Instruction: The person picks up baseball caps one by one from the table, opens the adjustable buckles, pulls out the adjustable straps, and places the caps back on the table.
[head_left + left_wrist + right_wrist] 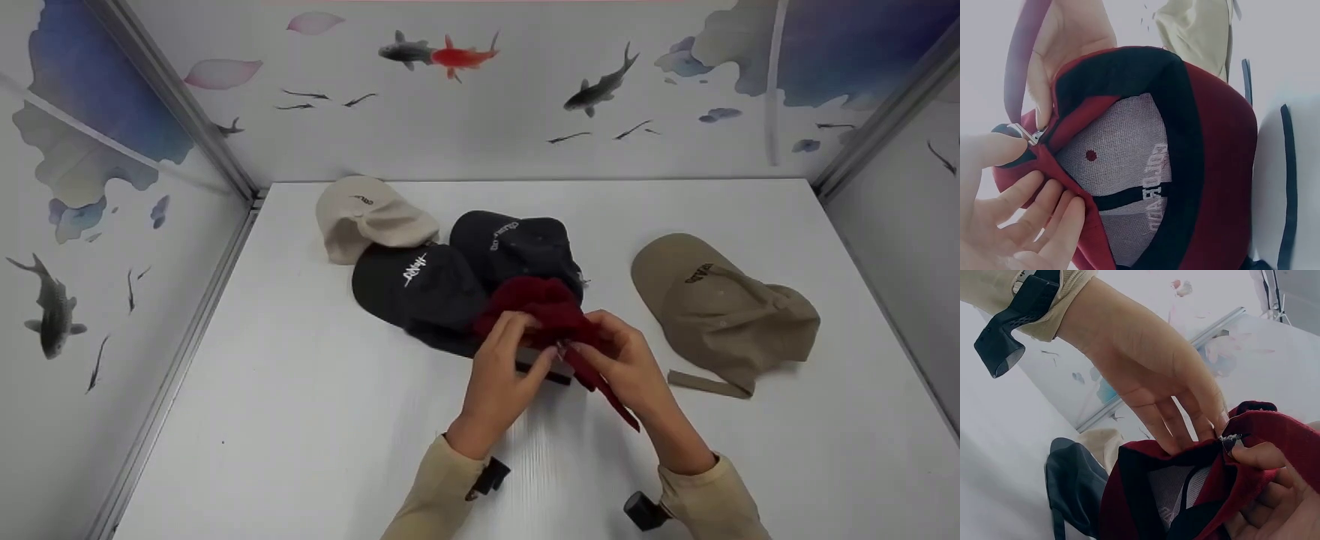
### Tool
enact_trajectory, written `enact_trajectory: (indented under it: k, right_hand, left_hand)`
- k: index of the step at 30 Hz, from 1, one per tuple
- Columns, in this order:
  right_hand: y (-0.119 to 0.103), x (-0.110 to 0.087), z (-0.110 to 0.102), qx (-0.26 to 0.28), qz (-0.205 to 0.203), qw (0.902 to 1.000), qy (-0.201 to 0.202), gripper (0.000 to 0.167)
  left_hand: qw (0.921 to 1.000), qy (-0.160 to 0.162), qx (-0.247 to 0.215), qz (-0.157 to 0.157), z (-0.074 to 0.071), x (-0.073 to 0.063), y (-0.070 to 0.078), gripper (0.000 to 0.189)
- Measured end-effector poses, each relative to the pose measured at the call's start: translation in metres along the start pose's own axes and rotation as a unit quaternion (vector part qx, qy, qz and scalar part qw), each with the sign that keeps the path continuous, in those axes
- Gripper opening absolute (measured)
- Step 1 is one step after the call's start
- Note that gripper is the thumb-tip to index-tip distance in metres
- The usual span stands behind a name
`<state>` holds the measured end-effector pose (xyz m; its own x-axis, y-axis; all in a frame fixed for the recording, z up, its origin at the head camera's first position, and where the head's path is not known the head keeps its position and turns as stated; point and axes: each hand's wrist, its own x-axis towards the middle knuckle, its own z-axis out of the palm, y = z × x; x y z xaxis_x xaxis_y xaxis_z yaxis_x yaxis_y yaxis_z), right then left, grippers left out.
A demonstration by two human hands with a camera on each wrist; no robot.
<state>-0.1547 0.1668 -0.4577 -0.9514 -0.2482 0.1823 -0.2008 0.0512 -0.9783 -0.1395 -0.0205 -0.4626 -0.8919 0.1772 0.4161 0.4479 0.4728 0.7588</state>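
Note:
Both hands hold a dark red baseball cap (541, 296), its inside turned up with mesh lining in the left wrist view. My left hand (499, 379) grips the cap's back edge, its thumb at a small metal buckle (1028, 135). My right hand (628, 367) pinches the cap beside that buckle. The loose red strap (611, 394) runs from the buckle and hangs down past the right hand. In the right wrist view, left fingertips and right thumb (1261, 454) meet at the buckle. Whether the strap passes fully through it, I cannot tell.
Behind and left of the red cap lie a black cap (420, 289), a navy cap (517, 240) and a cream cap (367, 217), close together. A khaki cap (720, 307) with its strap loose lies to the right. Printed panels surround the white table (300, 442).

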Motion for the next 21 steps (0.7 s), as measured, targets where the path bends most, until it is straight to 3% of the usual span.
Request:
enact_trajectory:
  k: [5, 11, 15, 21]
  right_hand:
    - [0.0022, 0.0003, 0.0005, 0.017, -0.018, 0.9997, -0.006, 0.022]
    - [0.0028, -0.0002, 0.0035, 0.005, -0.011, 0.9999, 0.002, 0.022]
    - [0.0028, -0.0004, 0.004, -0.009, -0.002, 0.9999, 0.012, 0.022]
    - [0.0047, -0.0008, -0.0016, 0.005, -0.001, 0.9999, -0.009, 0.024]
  left_hand:
    - [0.9989, -0.001, -0.046, -0.01, 0.0019, 0.0009, -0.0028, 0.023]
    - [0.9946, 0.0, -0.101, -0.024, 0.0024, 0.0025, -0.0047, 0.019]
    - [0.9928, 0.002, -0.115, -0.032, 0.0018, 0.0041, -0.0044, 0.016]
    - [0.9925, 0.002, -0.117, -0.034, -0.0009, 0.007, -0.0034, 0.013]
